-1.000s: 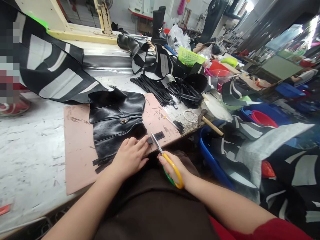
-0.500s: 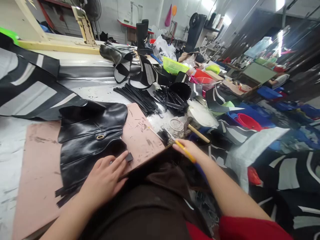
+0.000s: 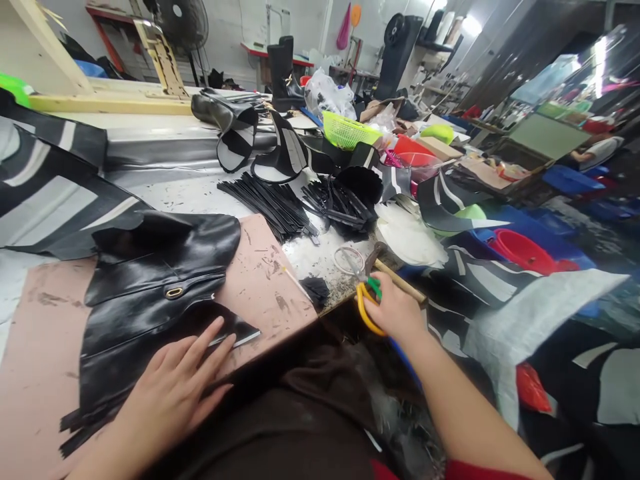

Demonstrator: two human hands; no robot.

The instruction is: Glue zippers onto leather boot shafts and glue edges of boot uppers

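Observation:
My left hand lies with fingers stretched on a black leather boot upper, near a pointed flap with a pale edge. The upper has an oval metal eyelet and rests on a pink board. At the bench edge my right hand is closed on a pair of scissors with yellow and green handles. Their blades point away from me, over a whitish ring. Beside that hand lies a hammer, partly hidden by it. A thin white stick lies on the board's right side.
Black strips lie bundled behind the board, with a dark pile next to them. White rounded sheets are stacked to the right. Farther back stand a yellow-green basket and black boots. Black pieces with white patches lie left and right.
My right hand has turned the scissors, so both handles now show and the blades reach over the ring. My left hand has slid back along the upper, whose flap now shows. The view has shifted.

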